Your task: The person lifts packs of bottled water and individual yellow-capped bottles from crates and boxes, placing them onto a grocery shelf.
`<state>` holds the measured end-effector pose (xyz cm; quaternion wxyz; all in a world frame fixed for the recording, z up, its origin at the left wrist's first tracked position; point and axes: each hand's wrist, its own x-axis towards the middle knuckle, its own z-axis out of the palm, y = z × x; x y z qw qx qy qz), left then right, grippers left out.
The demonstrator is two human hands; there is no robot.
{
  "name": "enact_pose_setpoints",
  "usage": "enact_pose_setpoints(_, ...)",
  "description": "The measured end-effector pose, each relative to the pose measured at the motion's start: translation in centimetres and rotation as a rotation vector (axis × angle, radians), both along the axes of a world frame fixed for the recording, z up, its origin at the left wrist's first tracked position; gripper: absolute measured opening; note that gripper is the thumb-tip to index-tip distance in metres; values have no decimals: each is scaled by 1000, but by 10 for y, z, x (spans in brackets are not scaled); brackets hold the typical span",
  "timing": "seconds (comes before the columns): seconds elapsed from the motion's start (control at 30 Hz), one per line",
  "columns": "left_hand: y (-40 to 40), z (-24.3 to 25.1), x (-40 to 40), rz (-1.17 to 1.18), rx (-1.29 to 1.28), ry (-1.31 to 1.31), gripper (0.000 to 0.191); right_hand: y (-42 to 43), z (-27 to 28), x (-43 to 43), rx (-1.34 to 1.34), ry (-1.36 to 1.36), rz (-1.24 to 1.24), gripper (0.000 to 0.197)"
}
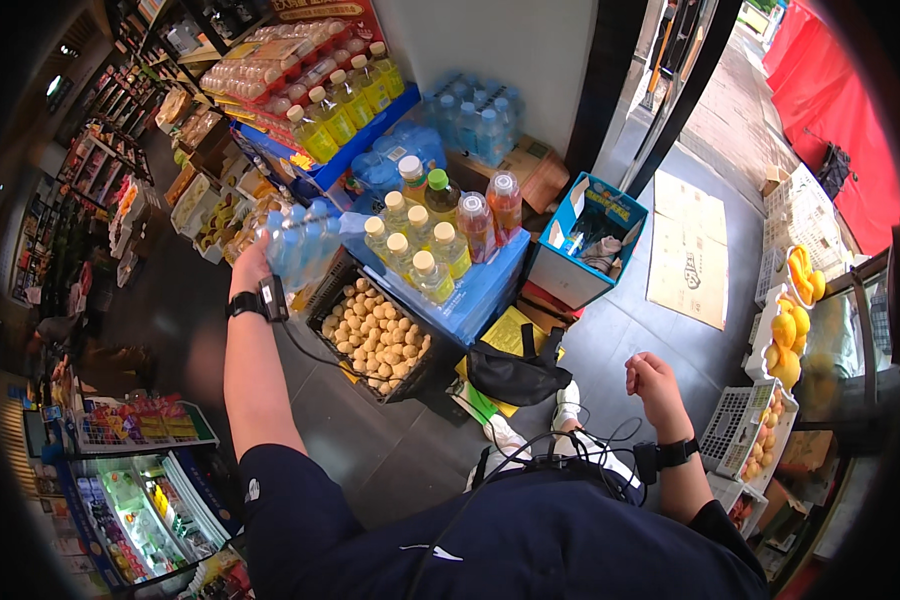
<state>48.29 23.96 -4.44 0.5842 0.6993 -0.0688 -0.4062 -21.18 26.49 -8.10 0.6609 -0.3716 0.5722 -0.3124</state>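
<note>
Out to the left, my left hand point(250, 268) grips the side of a shrink-wrapped pack of water bottles point(304, 244). The pack is beside a blue box point(457, 304) that carries several drink bottles point(418, 225), most with cream caps and yellow labels. Two pink-red drink bottles point(490, 214) stand at that box's right side. Below the pack, a black crate point(390, 390) is full of round tan produce point(375, 334). My right hand point(656, 390) hovers over the floor at right, fingers curled, with no object visible in it.
Egg trays point(285, 60) and a row of yellow-labelled bottles point(345, 105) stand on a display behind. A teal open box point(592, 240) holds loose items. Flattened cardboard point(688, 251) lies by the doorway. A black bag point(521, 371) rests near my feet; fruit crates point(750, 427) line the right.
</note>
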Motion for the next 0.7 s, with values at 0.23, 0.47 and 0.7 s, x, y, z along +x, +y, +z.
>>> enact_pose_setpoints(0.23,81,18,-45,58,18,98,19,-28,-6,6,-11,-25,60,20)
enact_pose_setpoints(0.47,223,69,-152,124,88,-146,20,-59,-14,54,13,-174,571,19)
enact_pose_setpoints(0.7,238,102,-342,207,100,-76,14,-63,-35,49,5,-312,1098,39)
